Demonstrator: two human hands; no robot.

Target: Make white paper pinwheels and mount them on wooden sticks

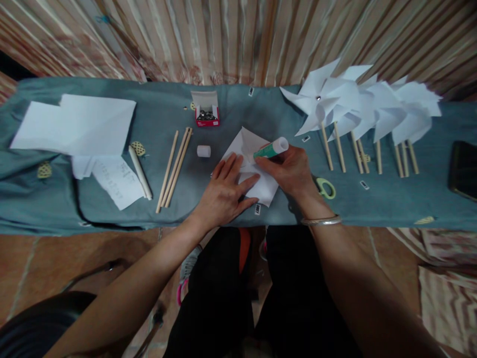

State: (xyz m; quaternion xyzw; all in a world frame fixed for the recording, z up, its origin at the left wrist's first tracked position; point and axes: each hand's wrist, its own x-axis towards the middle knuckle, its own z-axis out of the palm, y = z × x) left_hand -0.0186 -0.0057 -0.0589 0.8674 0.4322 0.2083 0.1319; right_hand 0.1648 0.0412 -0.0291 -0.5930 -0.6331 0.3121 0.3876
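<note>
My left hand (226, 190) lies flat with fingers spread on a folded white paper square (250, 145), pressing it to the blue-grey tablecloth (164, 124). My right hand (289, 171) is closed around a green and white glue stick (271, 148), whose tip rests on the paper near a raised flap. The white cap (203, 151) of the glue stick lies just left of the paper.
Wooden sticks (175, 166) and a rolled paper (140, 172) lie to the left, beside white sheets (78, 124). A small red box of pins (206, 115) stands behind. Several finished white pinwheels (357, 107) lie right. Green scissors (326, 188) and a dark phone (463, 169) are nearby.
</note>
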